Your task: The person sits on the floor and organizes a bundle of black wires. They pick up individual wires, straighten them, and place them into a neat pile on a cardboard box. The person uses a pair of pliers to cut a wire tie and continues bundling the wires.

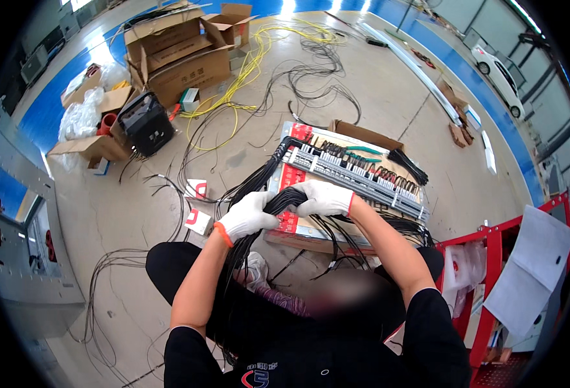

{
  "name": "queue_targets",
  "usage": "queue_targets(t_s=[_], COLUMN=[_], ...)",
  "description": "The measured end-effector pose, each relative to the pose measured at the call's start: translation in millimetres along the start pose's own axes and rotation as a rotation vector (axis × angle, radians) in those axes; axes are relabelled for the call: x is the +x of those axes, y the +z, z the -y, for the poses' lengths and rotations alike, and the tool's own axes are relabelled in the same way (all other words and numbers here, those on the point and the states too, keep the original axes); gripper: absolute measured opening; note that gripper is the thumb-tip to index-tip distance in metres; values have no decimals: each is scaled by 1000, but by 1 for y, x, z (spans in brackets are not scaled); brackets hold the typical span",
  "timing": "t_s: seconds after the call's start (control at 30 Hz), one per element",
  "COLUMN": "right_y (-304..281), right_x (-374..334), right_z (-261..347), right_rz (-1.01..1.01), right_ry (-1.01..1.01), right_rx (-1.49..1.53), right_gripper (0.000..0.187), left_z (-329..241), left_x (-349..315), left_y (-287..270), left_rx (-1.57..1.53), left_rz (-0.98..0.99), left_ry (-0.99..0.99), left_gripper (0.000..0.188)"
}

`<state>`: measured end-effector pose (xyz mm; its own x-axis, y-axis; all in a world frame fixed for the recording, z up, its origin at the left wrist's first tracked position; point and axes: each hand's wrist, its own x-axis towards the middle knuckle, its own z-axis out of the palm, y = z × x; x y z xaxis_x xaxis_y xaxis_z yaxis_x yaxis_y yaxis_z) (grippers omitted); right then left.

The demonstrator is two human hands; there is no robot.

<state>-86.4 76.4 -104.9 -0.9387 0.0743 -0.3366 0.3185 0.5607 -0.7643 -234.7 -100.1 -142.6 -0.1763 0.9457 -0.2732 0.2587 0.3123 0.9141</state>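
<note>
My left hand (249,216), in a white glove with an orange cuff, is closed around a thick bundle of black cables (284,200). The white-gloved right hand (326,198) grips the same bundle a little farther right, its fingers curled over the top. Loose cable ends hang below both hands. Just beyond lies a flat panel fitted with grey slotted wire ducts (362,184) and a row of wired terminals (346,155). More black cables (265,171) run over the panel's left edge. A green-handled tool (364,149) rests among the terminals.
Small white-and-red boxes (199,222) sit left of the panel. Black wires (113,258) and a yellow cable (249,74) trail over the floor. Cardboard boxes (188,74) and a black case (146,124) stand far left. A red metal frame (492,258) stands right, a grey cabinet (29,258) left.
</note>
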Motion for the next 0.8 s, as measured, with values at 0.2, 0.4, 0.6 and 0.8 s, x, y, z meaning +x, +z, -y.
queue_targets(t_s=[0.2, 0.4, 0.6, 0.8], right_y=[-7, -2, 6, 11], right_x=[0, 9, 12, -31], right_z=[-12, -32, -36, -24], right_rz=[307, 146, 213, -551], right_ry=[40, -25, -45, -227], right_rx=[494, 286, 410, 7], right_gripper=[20, 27, 37, 59], left_z=[3, 14, 19, 2], left_x=[3, 15, 30, 30], left_y=[7, 7, 7, 15], left_rx=[-485, -599, -687, -638], left_rz=[267, 260, 201, 143], left_ry=[-11, -37, -183, -154], left_gripper=[34, 32, 32, 22])
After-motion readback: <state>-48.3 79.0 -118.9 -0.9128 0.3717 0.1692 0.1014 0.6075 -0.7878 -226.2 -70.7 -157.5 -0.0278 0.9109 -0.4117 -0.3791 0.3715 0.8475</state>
